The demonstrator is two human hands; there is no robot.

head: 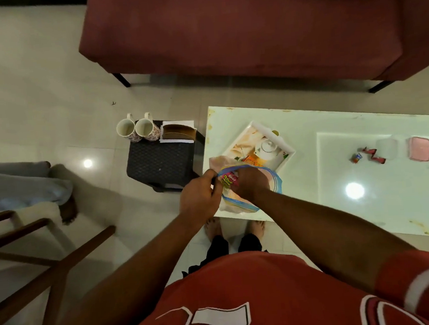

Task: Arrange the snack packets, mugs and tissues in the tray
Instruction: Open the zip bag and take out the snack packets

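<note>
Both hands are bunched together right over the near-left corner of the white tabletop (359,130). Left hand (198,197) is curled shut, pinching the rim of a clear zip bag (274,180) with a blue seal line. Right hand (251,182) has its fingers closed around a pink and yellow snack packet (229,180) at the bag's mouth. Can't tell if it's going in or coming out, my guess is out, given the task.

What matters for the next move: the tray (288,154) sits just beyond the hands, turned diamond-wise on the tabletop, with a white teapot (267,149) already standing in it. So the packet only needs to go a short way forward and a bit right, and the right hand is the one nearer. Packet's long axis looks like it runs roughly between the two hands, though it's partly covered.

Two floral mugs (137,130) are well apart from the tray, lying on their sides at the far edge of a dark stool (160,161) left of the table, with a tissue holder (177,132) just beside them. Left hand is closer to those.

Far right end of the tabletop has some small wrappers (366,154) and a pink box (419,148). Glossy top, tiled floor (35,86), maroon sofa (249,31) behind.
</note>
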